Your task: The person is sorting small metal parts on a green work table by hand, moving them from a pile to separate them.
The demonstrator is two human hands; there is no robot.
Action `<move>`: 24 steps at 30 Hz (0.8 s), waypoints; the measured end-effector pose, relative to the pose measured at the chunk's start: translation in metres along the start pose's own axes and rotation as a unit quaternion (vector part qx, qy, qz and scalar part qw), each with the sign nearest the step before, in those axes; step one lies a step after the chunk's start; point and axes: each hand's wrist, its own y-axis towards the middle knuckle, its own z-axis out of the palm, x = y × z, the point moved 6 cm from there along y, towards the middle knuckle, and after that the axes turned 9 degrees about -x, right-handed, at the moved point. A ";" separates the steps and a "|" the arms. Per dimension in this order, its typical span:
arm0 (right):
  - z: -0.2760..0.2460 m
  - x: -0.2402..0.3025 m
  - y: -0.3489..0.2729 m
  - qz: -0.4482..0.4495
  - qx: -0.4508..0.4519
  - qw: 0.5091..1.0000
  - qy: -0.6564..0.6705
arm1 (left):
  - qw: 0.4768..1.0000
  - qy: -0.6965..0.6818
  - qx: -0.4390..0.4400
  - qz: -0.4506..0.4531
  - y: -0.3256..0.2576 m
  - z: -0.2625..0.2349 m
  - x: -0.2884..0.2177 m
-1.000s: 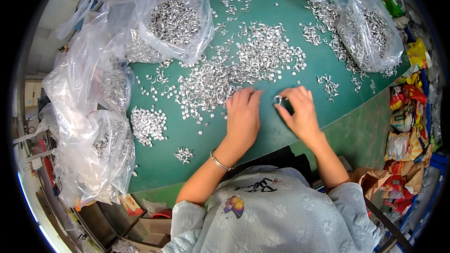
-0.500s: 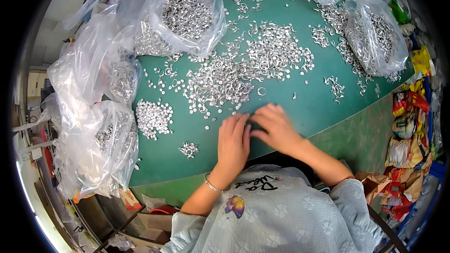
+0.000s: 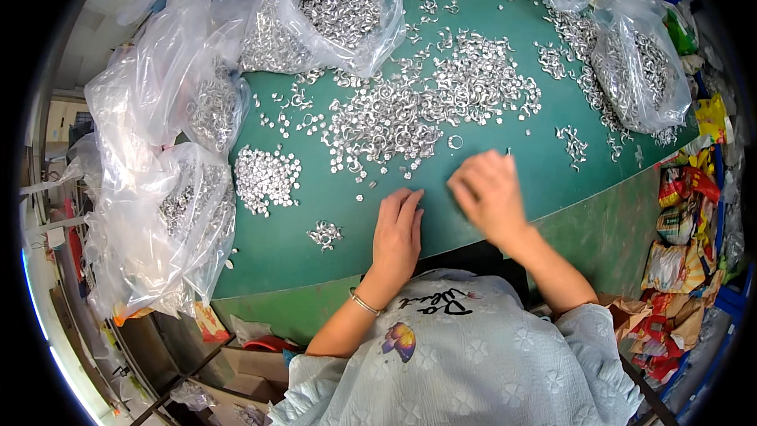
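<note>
My left hand lies flat on the green table, fingers together and pointing away from me, nothing under it that I can see. My right hand hovers just to its right, blurred, fingers loosely curled; whether it holds a piece I cannot tell. Beyond both hands spreads a large heap of small silver metal rings. A single ring lies just beyond my right hand. A smaller sorted pile sits to the left, and a tiny cluster lies left of my left hand.
Clear plastic bags full of the same metal pieces ring the table: one at the far middle, several along the left edge, one at the far right. Colourful wrappers pile up on the floor at right.
Both hands pulled back toward me from the heap, then my right hand moved out to the right while my left hand stayed flat near the table's front edge.
</note>
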 end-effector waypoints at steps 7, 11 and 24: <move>0.016 0.008 -0.025 0.028 0.016 0.992 0.121 | 0.997 0.063 0.026 0.023 -0.004 -0.005 -0.008; -0.031 -0.040 -0.003 0.160 -0.061 0.974 -0.149 | 0.998 0.052 0.026 0.036 -0.005 0.001 -0.005; -0.092 -0.122 -0.005 0.098 -0.140 0.944 -0.283 | 0.963 0.247 -0.105 -0.032 -0.033 -0.069 0.042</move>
